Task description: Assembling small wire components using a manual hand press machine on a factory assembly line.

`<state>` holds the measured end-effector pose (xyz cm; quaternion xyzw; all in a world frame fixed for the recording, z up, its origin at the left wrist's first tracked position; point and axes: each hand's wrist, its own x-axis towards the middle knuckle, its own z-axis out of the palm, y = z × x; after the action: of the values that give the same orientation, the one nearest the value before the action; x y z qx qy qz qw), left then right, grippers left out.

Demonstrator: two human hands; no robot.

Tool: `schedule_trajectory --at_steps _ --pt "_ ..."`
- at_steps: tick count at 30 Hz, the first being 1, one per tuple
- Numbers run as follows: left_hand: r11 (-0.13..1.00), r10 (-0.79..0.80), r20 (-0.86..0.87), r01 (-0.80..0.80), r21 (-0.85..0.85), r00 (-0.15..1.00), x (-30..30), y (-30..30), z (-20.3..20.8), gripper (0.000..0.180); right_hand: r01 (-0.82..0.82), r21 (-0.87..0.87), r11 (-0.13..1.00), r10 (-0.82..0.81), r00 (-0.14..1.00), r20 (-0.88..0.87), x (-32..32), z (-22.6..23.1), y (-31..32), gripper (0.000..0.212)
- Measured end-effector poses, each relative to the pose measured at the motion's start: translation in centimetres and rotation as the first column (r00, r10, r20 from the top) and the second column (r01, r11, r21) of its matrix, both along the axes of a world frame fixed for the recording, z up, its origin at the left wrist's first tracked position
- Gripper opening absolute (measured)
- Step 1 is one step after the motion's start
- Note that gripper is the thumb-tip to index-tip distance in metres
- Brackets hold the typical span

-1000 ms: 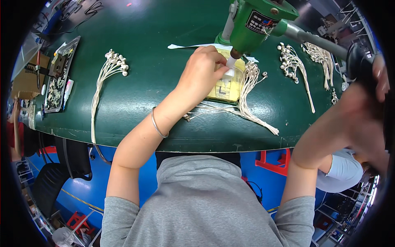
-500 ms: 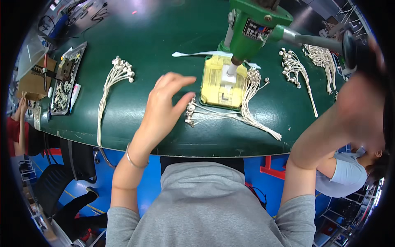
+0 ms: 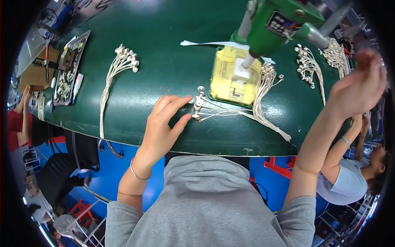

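My left hand (image 3: 159, 128) hovers low over the green table, thumb and fingers apart, holding nothing. Just off its fingertips lie several small round metal ends (image 3: 198, 106) of white cords. These cords run right to a larger cord bundle (image 3: 257, 109) beside a yellow fixture block (image 3: 222, 76). Over that block stands a green hand press (image 3: 273, 31), its ram down at a small white piece (image 3: 242, 72). At the far right my right hand (image 3: 357, 92) is raised near the press's lever (image 3: 335, 20); its fingers are blurred, and any grip on the lever cannot be made out.
Another cord bundle (image 3: 109, 86) lies at the left, and further bundles (image 3: 308, 66) at the right. A tray of small parts (image 3: 66, 82) sits near the left edge. A white strip (image 3: 210, 43) lies behind the block. A co-worker (image 3: 345, 173) sits close on my right.
My right hand has come into clearer view at the right, and the lever stands farther up and away. My left hand remains open by the metal ends. The whole view has shifted slightly.
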<state>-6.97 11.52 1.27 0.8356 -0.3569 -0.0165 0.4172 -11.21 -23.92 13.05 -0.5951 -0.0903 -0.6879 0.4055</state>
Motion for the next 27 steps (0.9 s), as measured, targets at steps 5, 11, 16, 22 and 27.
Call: schedule_trajectory --at_steps 5,11,16,22,27 --pt "0.999 0.036 -0.083 -0.038 -0.022 0.996 -0.5 0.2 -1.3 0.052 -0.074 -0.004 0.997 0.034 0.511 -0.859 -0.9 -10.4 5.9 0.016" --pt "0.997 0.081 -0.056 -0.081 0.012 0.995 -1.7 -0.7 -1.6 0.051 -0.187 -0.086 0.979 0.005 0.441 -0.897 0.1 -11.0 7.4 0.016" --pt "0.999 0.000 0.066 -0.002 0.036 0.998 -2.5 -0.2 -2.3 0.039 -0.213 -0.160 0.964 -0.070 0.378 -0.923 -0.2 -9.7 7.9 0.015" --pt "0.982 -0.166 0.162 0.148 0.116 0.973 -1.1 0.2 -3.4 0.025 -0.005 -0.317 0.948 -0.311 0.177 -0.934 -1.9 -9.8 5.5 0.016" --pt "0.980 -0.192 0.065 0.187 0.073 0.979 -0.5 0.4 -3.1 0.024 -0.305 -0.426 0.852 -0.223 0.525 -0.821 -3.3 -10.5 10.5 0.018"
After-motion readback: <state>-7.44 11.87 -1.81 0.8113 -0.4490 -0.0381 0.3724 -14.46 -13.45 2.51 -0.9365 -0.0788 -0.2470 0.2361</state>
